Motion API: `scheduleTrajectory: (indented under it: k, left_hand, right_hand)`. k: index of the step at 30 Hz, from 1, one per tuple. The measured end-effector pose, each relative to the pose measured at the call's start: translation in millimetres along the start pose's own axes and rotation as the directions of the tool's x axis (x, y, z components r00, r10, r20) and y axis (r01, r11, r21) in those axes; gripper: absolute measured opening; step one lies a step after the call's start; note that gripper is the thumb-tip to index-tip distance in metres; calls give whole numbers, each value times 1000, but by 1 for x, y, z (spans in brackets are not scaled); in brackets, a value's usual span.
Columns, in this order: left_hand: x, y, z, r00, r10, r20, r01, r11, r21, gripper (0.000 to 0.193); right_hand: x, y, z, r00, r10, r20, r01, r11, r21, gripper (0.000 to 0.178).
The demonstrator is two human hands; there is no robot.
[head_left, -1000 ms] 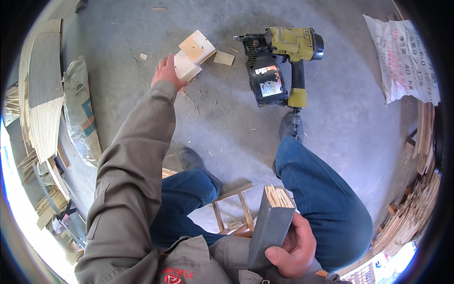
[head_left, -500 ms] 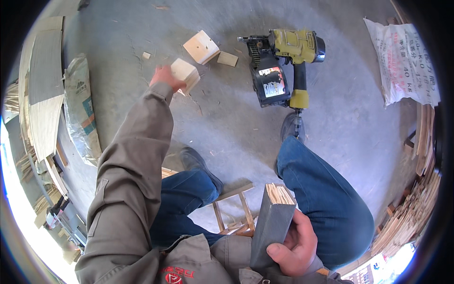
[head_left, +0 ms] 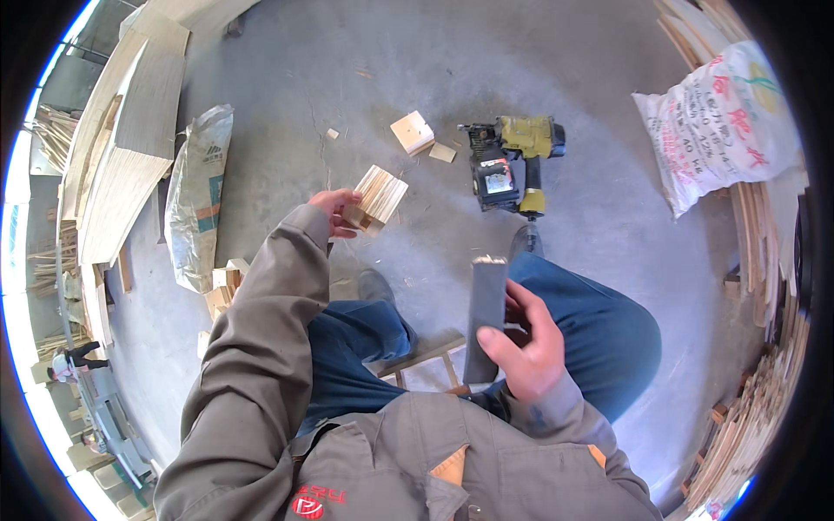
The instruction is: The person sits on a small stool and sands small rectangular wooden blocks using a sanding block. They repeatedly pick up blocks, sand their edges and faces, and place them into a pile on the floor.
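Over the lap, upright grey board [head_left: 485,321] gripped by right-hand fingers [head_left: 519,300], perhaps tilted.

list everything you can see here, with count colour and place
wood block: 1, pale, held in left hand
wood block: 1, pale, on floor beyond it
wood offcut: 1, pale, beside nail gun
nail gun: 1, yellow and black, on floor
board: 1, grey, in right hand
printed sack: 1, white, upper right
sack: 1, grey, left
plywood sheets: stack, pale, far left
wood strips: pile, pale, right edge
left hand: holding block
right hand: holding board
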State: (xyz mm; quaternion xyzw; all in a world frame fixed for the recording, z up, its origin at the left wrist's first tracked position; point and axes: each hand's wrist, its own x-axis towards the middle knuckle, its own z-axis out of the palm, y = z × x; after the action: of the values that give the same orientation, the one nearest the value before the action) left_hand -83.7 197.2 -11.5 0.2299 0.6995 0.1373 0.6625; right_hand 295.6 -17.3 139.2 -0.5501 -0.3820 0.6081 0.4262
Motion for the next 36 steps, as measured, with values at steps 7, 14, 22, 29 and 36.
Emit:
scheduleTrajectory:
  k: [7, 14, 22, 29, 36]
  left_hand:
    - [-132, -50, 58, 895, 371, 248, -183, 811, -556, 68]
    - [-196, -133, 110, 879, 370, 301, -70, 724, -687, 77]
    - [-188, -170, 129, 947, 303, 103, -188, 788, -586, 51]
    - [-178, -176, 127, 923, 378, 67, -309, 837, -451, 60]
    - [-189, -164, 132, 912, 410, 25, -371, 849, -377, 88]
  right_hand:
    - [-4, 30, 2, 976, -207, -74, 193, 967, -167, 70]
    - [2, 63, -6, 969, -166, -184, 161, 986, -38, 67]
    - [-21, 58, 6, 975, -194, -109, 193, 981, -12, 72]
    - [-31, 65, 27, 828, -540, 152, 492, 569, -659, 77]
    - [-21, 65, 30, 808, -559, 187, 474, 428, -769, 72]
